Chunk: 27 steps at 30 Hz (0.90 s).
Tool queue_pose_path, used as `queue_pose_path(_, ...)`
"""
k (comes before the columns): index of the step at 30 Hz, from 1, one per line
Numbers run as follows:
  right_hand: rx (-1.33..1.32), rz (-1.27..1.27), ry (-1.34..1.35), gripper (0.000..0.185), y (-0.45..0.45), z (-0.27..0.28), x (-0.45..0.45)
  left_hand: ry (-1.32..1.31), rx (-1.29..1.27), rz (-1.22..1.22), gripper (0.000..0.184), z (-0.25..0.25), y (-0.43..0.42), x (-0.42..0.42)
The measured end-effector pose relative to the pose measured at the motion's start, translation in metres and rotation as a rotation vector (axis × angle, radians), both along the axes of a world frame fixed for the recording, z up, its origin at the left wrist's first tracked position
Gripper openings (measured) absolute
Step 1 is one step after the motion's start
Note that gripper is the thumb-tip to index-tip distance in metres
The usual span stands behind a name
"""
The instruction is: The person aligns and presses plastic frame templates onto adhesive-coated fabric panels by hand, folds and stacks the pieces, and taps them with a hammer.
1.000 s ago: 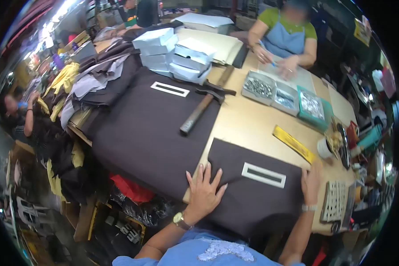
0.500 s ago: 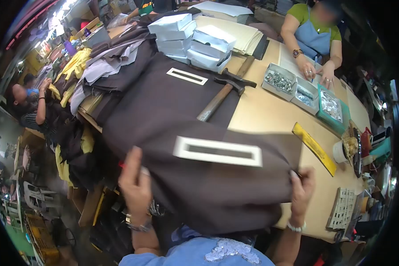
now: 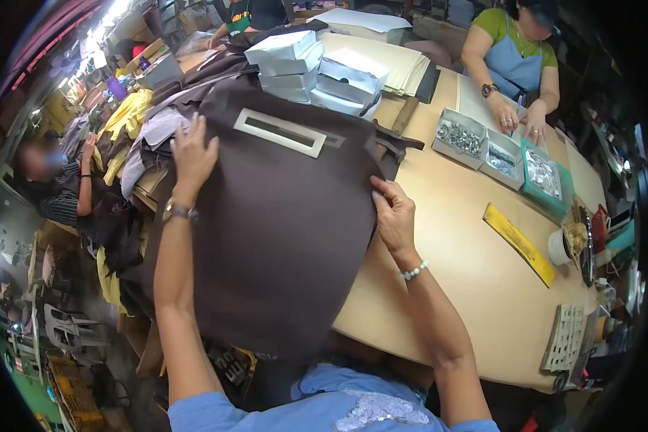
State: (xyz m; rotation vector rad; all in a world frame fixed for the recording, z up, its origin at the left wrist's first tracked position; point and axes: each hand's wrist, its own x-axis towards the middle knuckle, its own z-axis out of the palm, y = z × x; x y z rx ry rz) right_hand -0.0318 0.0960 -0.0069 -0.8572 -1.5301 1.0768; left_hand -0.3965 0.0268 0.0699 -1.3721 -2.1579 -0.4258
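Observation:
A large dark brown piece of fabric (image 3: pixel 266 237) lies in front of me over the table's left part, its near end drooping past the edge. Near its far end is a pale rectangular frame (image 3: pixel 281 133) with a long slot. At the fabric's left edge, my left hand (image 3: pixel 193 157) rests with fingers stretched and apart. On the opposite edge my right hand (image 3: pixel 394 212) pinches the fabric between thumb and fingers. Just beyond that hand, a hammer (image 3: pixel 394 146) is partly covered by the fabric; a wooden handle (image 3: pixel 406 114) shows behind it.
White boxes (image 3: pixel 349 75) are stacked at the back beside cream sheets (image 3: pixel 381 61). Trays of metal parts (image 3: pixel 459 138) stand at the right, near a co-worker's hands (image 3: pixel 518 121). A yellow strip (image 3: pixel 518 245) lies on the table. Cloth heaps (image 3: pixel 126 119) and another person are at left.
Both hands have moved away from me, carrying the brown fabric forward over the other piece and the hammer. My left hand's fingers now lie spread on its edge.

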Motion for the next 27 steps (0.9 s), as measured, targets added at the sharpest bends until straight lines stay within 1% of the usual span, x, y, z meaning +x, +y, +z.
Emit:
queue_pose_path(2, -0.001, -0.05, -0.104, 0.027, 0.013, -0.002, -0.002, 0.038, -0.061, 0.046, 0.064, -0.019, 0.035, -0.002)
queue_pose_path(4, -0.024, -0.106, -0.184, 0.03, 0.028, -0.009, -0.005, -0.005, -0.107, 0.053, 0.067, -0.033, 0.066, -0.003)
queue_pose_path(7, 0.086, -0.094, -0.157, 0.034, 0.052, -0.023, -0.009, -0.047, -0.193, 0.061, 0.071, -0.053, 0.099, -0.005)
queue_pose_path(9, 0.065, -0.125, -0.209, 0.036, 0.059, -0.027, -0.009, -0.08, -0.239, 0.076, 0.073, -0.062, 0.118, -0.003)
queue_pose_path(12, 0.106, -0.201, -0.256, 0.039, 0.065, -0.032, -0.013, -0.094, -0.202, 0.146, 0.075, -0.082, 0.134, 0.003)
queue_pose_path(13, 0.126, -0.232, -0.268, 0.04, 0.064, -0.034, -0.013, -0.134, -0.191, 0.146, 0.077, -0.087, 0.136, 0.006)
queue_pose_path(16, 0.075, -0.2, -0.29, 0.044, 0.061, -0.027, -0.012, -0.444, -0.118, 0.03, 0.079, -0.109, 0.141, 0.013)
queue_pose_path(19, -0.018, -0.182, -0.299, 0.046, 0.063, -0.029, -0.012, -0.538, -0.213, 0.077, 0.08, -0.119, 0.138, 0.017)
queue_pose_path(22, -0.052, -0.174, -0.277, 0.049, 0.064, -0.031, -0.011, -0.522, -0.274, 0.151, 0.08, -0.113, 0.13, 0.026)
queue_pose_path(23, -0.066, -0.168, -0.271, 0.049, 0.064, -0.029, -0.012, -0.535, -0.267, 0.153, 0.079, -0.114, 0.13, 0.025)
queue_pose_path(25, -0.093, -0.158, -0.261, 0.05, 0.062, -0.024, -0.011, -0.458, -0.226, 0.169, 0.079, -0.115, 0.134, 0.023)
queue_pose_path(26, -0.097, -0.152, -0.255, 0.051, 0.063, -0.024, -0.011, -0.422, -0.205, 0.171, 0.079, -0.116, 0.138, 0.023)
queue_pose_path(27, -0.101, -0.149, -0.249, 0.051, 0.064, -0.025, -0.011, -0.398, -0.188, 0.107, 0.08, -0.112, 0.141, 0.03)
